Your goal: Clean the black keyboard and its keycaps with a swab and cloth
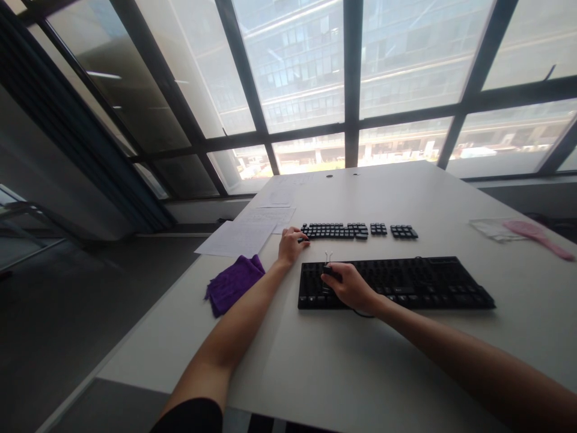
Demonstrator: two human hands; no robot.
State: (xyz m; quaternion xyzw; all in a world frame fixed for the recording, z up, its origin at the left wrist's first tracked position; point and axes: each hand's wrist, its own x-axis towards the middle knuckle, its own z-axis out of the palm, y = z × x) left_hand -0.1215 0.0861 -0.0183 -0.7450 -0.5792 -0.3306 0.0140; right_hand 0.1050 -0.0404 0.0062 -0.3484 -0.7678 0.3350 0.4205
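My right hand (pixel 349 285) is closed around a small keycap puller (pixel 328 269) with a black grip and thin wire prongs sticking up. It is over the left part of a black keyboard (pixel 433 282), which lies flat across the table. Further forward, my left hand (pixel 292 243) has its fingertips together on a dark keycap (pixel 303 239), at the lower left corner of a layout of loose black keycaps (pixel 333 230). Those keycaps lie in rows in separate groups, like a keyboard's own layout. My right fingers hide part of the keys below them.
A purple cloth (pixel 234 282) lies left of my left forearm. Paper sheets (pixel 238 237) lie along the left table edge. To the right are a pink brush-like item (pixel 536 234) and a clear plastic bag (pixel 491 230). Large windows stand behind the white table (pixel 383 198).
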